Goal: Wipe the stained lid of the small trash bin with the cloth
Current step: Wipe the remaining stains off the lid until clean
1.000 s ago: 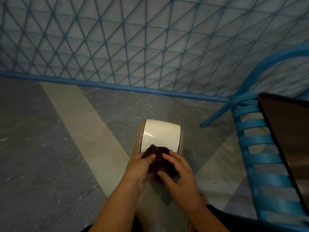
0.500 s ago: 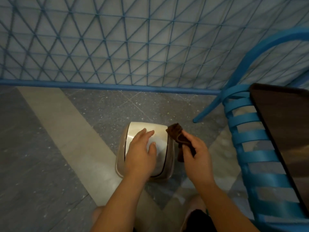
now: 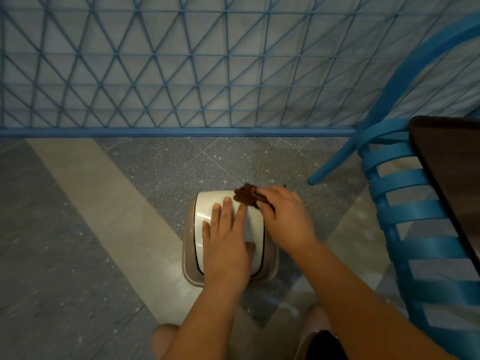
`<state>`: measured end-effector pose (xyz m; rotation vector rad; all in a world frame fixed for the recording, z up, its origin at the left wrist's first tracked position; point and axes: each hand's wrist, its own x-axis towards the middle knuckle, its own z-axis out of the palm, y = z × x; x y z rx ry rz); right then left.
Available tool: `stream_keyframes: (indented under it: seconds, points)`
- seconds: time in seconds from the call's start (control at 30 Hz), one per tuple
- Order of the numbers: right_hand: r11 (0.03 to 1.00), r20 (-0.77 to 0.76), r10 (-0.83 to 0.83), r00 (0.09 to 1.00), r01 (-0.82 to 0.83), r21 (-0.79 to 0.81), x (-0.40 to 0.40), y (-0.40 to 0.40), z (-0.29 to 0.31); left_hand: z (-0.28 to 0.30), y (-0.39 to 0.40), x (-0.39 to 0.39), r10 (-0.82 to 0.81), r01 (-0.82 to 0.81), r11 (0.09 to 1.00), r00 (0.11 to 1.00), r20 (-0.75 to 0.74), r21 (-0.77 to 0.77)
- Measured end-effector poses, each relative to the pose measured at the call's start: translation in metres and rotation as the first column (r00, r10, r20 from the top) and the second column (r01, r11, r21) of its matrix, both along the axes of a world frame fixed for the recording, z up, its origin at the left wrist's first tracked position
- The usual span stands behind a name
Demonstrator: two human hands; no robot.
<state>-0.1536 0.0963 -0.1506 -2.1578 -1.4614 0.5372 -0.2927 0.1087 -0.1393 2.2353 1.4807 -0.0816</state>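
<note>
A small beige trash bin (image 3: 189,266) stands on the floor in front of me, topped by a cream swing lid (image 3: 206,207). My left hand (image 3: 226,237) lies flat on the lid with straight fingers, covering much of it. My right hand (image 3: 285,216) grips a bunched dark brown cloth (image 3: 245,194) and holds it against the lid's far right corner. No stain on the lid is visible from here.
A blue slatted chair (image 3: 405,211) stands close on the right, one leg (image 3: 335,162) reaching the floor near the bin. A dark tabletop (image 3: 449,172) overhangs it. A blue lattice fence (image 3: 181,74) runs behind the bin. My knees show at the bottom.
The right hand has carried the cloth from beside the bin onto the lid's far right corner. The left hand stays flat on the lid, after leaving the cloth a second ago.
</note>
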Motion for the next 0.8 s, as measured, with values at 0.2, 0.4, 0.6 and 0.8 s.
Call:
stream_keyframes:
  seconds: [0.2,0.4,0.6,0.8]
  points:
    - [0.950,-0.281,-0.225,0.933,0.147,-0.275,0.022,0.033,-0.003,-0.003,0.001,-0.006,-0.037,0.038,0.999,0.996,0.087,-0.012]
    - [0.889,-0.339,-0.355,0.871,0.203,-0.410,0.020,-0.015,-0.010,-0.002,0.002,-0.013,-0.003,0.003,1.000,0.978,0.209,0.000]
    - [0.910,-0.428,-0.370,0.825,0.227,-0.348,-0.006,-0.085,-0.019,0.008,0.011,-0.038,0.324,-0.335,0.942,0.926,0.196,0.028]
    - [0.959,-0.288,-0.265,0.920,0.282,0.021,-0.032,-0.077,0.002,0.006,0.009,-0.065,0.375,-0.362,0.917,0.925,0.053,-0.165]
